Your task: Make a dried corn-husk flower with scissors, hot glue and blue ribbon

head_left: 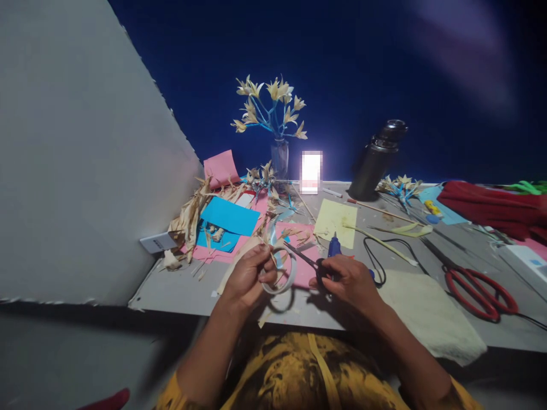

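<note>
My left hand (248,276) is closed on a thin ring-shaped roll of tape (292,272), above the table's front edge. A pale blue strip (274,238) rises just behind the roll; whether it is joined to the roll I cannot tell. Small dark scissors (302,255) are in my right hand (351,279), its fingers around the handles. Their blades point left toward the roll's upper rim. Directly behind my right hand lies a blue glue gun (334,246) with its nozzle pointing away, its lower part hidden by the hand.
Dried husks (188,219) and blue paper (231,213) lie left. Behind stand a glass vase (280,159) of husk flowers (277,91) and a dark flask (374,168). Large red-handled scissors (481,293), a pale cloth (431,316) and a red cloth (496,208) lie right.
</note>
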Demonstrator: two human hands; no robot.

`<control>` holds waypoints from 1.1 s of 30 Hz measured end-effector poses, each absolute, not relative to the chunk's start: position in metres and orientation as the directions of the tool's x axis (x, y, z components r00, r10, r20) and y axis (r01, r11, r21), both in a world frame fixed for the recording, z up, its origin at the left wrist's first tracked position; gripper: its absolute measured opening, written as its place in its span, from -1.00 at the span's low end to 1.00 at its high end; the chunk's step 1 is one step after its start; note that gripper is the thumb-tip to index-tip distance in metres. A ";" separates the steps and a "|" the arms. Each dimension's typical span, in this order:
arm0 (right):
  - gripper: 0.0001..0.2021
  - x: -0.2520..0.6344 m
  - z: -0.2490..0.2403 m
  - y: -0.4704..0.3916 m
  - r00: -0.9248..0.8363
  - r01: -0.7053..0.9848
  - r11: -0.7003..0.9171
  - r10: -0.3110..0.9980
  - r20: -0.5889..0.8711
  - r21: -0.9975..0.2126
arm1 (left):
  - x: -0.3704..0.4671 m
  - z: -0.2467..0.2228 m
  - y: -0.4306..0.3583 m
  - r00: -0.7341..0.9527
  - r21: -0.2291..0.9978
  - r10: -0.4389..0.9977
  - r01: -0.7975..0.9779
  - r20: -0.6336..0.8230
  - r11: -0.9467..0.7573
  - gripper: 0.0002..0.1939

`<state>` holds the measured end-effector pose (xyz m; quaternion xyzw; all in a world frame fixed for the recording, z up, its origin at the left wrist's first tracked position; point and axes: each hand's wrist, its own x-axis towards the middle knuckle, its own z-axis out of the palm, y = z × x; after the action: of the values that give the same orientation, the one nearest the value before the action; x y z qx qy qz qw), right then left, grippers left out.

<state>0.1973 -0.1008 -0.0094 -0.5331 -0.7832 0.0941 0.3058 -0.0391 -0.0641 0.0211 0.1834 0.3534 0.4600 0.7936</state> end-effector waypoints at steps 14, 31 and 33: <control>-0.78 0.195 0.028 -0.102 -0.172 0.920 0.130 0.981 -0.083 -0.369 | -0.025 0.039 -0.055 0.181 0.984 0.983 -0.172 -0.021 0.052 -0.81; -0.72 0.261 0.016 -0.141 0.232 0.891 -0.204 0.972 0.022 -0.405 | -0.024 0.042 -0.053 0.156 0.751 0.947 -0.579 -0.280 0.317 -0.81; -0.74 0.289 0.008 -0.148 0.314 0.912 -0.275 0.946 0.084 -0.304 | -0.020 0.036 -0.059 0.237 0.740 0.926 -0.557 -0.294 0.377 -0.83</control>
<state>0.2891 -0.1476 0.0083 -0.7965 -0.5830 0.0568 0.1495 -0.0195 -0.0588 0.0364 0.2522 0.3657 0.4978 0.7449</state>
